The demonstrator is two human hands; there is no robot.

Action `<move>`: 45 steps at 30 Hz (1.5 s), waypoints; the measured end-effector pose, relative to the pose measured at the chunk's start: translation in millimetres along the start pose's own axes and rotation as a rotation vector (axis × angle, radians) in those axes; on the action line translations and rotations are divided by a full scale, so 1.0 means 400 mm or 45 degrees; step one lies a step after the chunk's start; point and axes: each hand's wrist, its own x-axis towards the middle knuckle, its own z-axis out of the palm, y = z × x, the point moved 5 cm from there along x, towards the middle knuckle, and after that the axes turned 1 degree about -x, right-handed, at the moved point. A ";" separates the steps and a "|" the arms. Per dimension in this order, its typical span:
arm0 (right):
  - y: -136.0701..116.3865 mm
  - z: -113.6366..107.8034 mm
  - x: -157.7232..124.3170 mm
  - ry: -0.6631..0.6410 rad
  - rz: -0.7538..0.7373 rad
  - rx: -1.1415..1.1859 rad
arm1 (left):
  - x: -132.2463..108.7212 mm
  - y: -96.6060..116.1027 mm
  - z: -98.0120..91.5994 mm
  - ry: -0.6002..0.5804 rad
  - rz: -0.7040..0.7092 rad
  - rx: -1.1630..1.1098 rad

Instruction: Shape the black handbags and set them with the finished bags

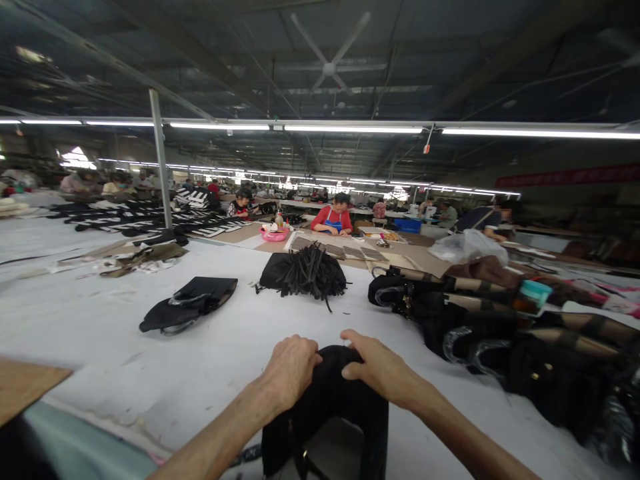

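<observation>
A black fabric bag (327, 393) stands on the white table right in front of me, its near side spread and showing a greyish inside. My left hand (289, 371) is closed over the bag's top left edge, with the fingertips curled onto the fabric. At the top right edge is my right hand (383, 368), thumb and forefinger apart around the rim; whether they touch the fabric I cannot tell. Beyond my hands lies a bundle of black strips (310, 270). Farther left, a flat black bag piece (193, 303) with a plastic-wrapped handle rests on the table.
Several black bags with plastic-wrapped handles (470, 333) lie along the right, with a teal-lidded jar (533, 297) among them. Fabric scraps (145, 257) lie at the far left. Across the table a person in red (333, 217) works near a pink basket (275, 232).
</observation>
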 end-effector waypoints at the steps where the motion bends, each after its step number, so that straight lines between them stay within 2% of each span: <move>1: 0.015 0.003 -0.005 -0.030 0.015 -0.013 | -0.003 -0.002 -0.003 0.000 0.004 -0.012; 5: 0.043 0.018 -0.010 -0.148 0.000 0.004 | -0.025 -0.016 -0.010 0.012 0.049 -0.092; 7: 0.040 0.018 -0.007 -0.152 -0.015 0.012 | -0.038 -0.022 -0.012 0.029 0.058 -0.140; 12: 0.019 0.008 -0.008 -0.122 -0.073 -0.042 | -0.057 -0.020 -0.013 0.031 0.021 -0.190; 18: -0.040 -0.004 -0.020 -0.116 -0.304 0.019 | -0.063 -0.015 -0.001 0.046 0.001 -0.140; 23: -0.078 0.003 -0.007 -0.093 -0.324 -0.235 | -0.063 -0.014 0.008 0.062 0.024 -0.088; 31: -0.090 0.029 0.014 0.024 -0.243 -0.618 | -0.056 -0.024 0.002 0.047 -0.015 -0.047; 38: -0.141 0.039 0.007 -0.071 -0.515 -0.496 | -0.064 -0.006 -0.003 0.025 0.000 -0.064; 41: -0.141 0.046 0.009 -0.062 -0.522 -0.509 | -0.065 -0.013 -0.013 -0.013 -0.013 -0.161; 45: -0.137 0.047 0.010 -0.037 -0.461 -0.538 | -0.080 -0.061 -0.033 -0.211 0.017 -0.633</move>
